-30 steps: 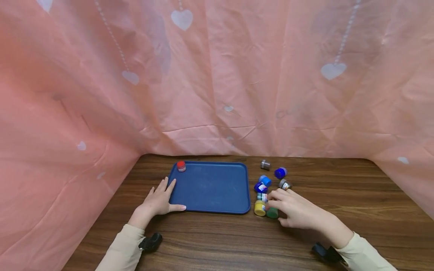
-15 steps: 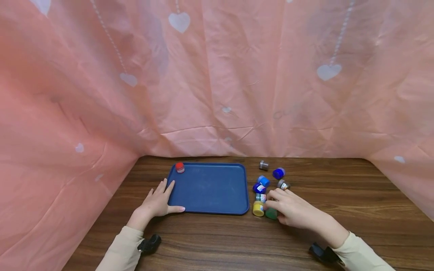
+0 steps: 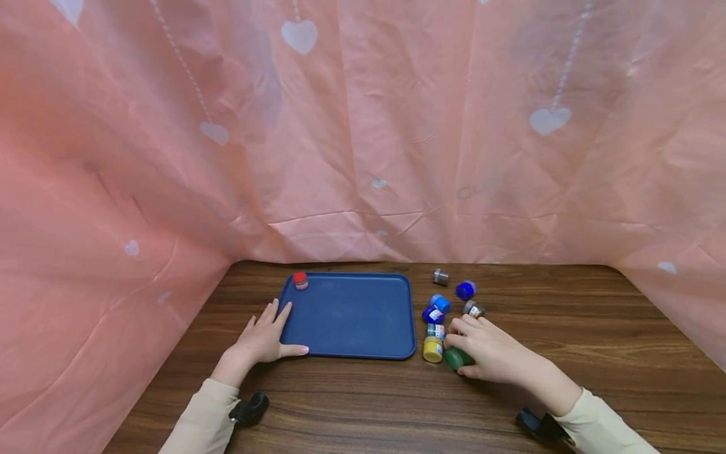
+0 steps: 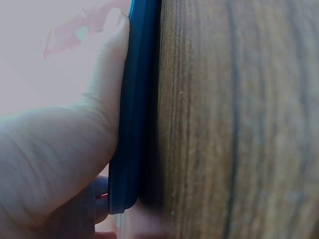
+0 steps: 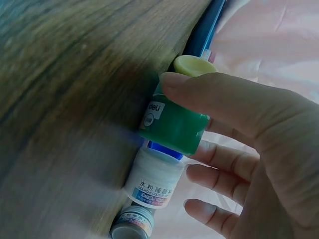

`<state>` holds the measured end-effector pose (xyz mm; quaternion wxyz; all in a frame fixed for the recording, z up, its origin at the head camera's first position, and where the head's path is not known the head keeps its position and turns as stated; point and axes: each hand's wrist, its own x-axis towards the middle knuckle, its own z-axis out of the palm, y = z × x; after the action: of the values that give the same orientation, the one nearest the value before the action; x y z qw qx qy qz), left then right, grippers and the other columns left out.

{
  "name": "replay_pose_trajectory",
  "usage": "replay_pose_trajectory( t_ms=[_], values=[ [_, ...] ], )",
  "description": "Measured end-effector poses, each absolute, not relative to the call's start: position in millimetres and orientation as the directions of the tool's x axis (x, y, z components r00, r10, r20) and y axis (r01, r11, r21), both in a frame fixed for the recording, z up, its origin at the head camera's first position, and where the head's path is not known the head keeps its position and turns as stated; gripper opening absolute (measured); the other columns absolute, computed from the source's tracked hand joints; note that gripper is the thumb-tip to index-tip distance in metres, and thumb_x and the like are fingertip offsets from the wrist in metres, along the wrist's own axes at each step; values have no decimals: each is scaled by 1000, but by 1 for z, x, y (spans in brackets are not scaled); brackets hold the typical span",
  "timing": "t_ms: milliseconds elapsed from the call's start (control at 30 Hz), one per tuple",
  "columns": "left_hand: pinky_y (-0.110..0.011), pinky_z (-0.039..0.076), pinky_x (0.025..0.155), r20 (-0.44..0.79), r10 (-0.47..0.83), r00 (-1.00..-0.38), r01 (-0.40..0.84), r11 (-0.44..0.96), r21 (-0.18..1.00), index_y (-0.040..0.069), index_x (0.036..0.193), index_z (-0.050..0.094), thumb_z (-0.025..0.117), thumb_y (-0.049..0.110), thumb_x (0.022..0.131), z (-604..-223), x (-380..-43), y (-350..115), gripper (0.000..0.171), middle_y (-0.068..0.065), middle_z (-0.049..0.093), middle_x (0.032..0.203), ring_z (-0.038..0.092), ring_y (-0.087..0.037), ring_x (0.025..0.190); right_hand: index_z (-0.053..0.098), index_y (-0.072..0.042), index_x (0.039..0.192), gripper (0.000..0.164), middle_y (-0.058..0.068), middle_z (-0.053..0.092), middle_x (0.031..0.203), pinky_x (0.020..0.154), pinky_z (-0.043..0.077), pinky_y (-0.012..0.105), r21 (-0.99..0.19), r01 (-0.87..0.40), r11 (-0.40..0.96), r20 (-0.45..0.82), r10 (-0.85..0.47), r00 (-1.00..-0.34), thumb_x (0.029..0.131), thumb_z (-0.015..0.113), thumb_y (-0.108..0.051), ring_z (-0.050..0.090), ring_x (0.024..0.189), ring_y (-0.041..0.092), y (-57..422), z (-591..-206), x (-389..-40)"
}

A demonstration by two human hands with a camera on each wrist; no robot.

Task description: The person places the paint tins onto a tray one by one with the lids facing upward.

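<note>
My right hand [image 3: 492, 350] pinches a green gouache paint jar [image 3: 457, 359] on the table, right of the tray. In the right wrist view the thumb lies over the green jar [image 5: 174, 124] near its cap, with the fingers curled on its other side. A yellow paint jar [image 3: 433, 350] stands just left of it, and a teal-labelled jar [image 3: 435, 331] is right behind the yellow one. My left hand [image 3: 262, 337], fingers spread, rests at the left front corner of the blue tray [image 3: 354, 318]. A red-capped jar [image 3: 300, 281] stands in the tray's far left corner.
Beyond the right hand lie several more jars: a dark blue one [image 3: 433, 314], a light blue one [image 3: 440, 304], another blue one [image 3: 466, 290], a brownish-grey one [image 3: 473, 309] and a grey one [image 3: 440, 277]. A pink curtain [image 3: 363, 157] hangs behind the wooden table [image 3: 351, 403].
The green jar has turned and shifted slightly right under my right hand, whose thumb has moved in against it. The left hand stays on the tray.
</note>
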<state>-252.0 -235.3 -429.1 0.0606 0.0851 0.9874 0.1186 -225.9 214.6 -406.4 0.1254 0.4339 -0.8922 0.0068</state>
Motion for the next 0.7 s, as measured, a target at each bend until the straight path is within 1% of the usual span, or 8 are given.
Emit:
replay_pose_trajectory(
  t_ms=[200, 333, 433, 700],
  values=[
    [-70, 18, 112, -98, 191, -977, 162, 955, 249, 4, 155, 22, 65, 73, 74, -429, -252, -235, 114, -31, 14, 159, 15, -46, 148, 64, -25, 91, 35, -9, 53, 97, 72, 39, 30, 80, -779, 622, 266, -766, -585, 66, 86, -35, 48, 89, 10, 216, -403, -226],
    [-70, 17, 113, -99, 190, -977, 160, 953, 256, 4, 155, 22, 65, 73, 74, -428, -252, -236, 115, -31, 13, 159, 14, -46, 149, 59, -26, 86, 32, -12, 49, 94, 69, 34, 25, 59, -786, 615, 295, -763, -575, 67, 84, -33, 41, 83, 6, 216, -400, -227],
    [-69, 17, 113, -102, 188, -977, 157, 953, 259, 4, 155, 22, 65, 73, 74, -427, -252, -237, 114, -31, 13, 159, 14, -46, 149, 56, -26, 84, 32, -13, 47, 93, 69, 31, 23, 58, -789, 611, 317, -761, -566, 67, 82, -33, 39, 82, 4, 217, -398, -228],
    [-69, 18, 112, -104, 185, -977, 155, 957, 245, 4, 155, 23, 65, 72, 75, -429, -252, -234, 113, -32, 14, 159, 15, -46, 148, 57, -26, 85, 31, -14, 49, 93, 68, 32, 23, 45, -792, 609, 362, -749, -555, 68, 82, -33, 40, 84, 4, 218, -391, -230]
  ],
)
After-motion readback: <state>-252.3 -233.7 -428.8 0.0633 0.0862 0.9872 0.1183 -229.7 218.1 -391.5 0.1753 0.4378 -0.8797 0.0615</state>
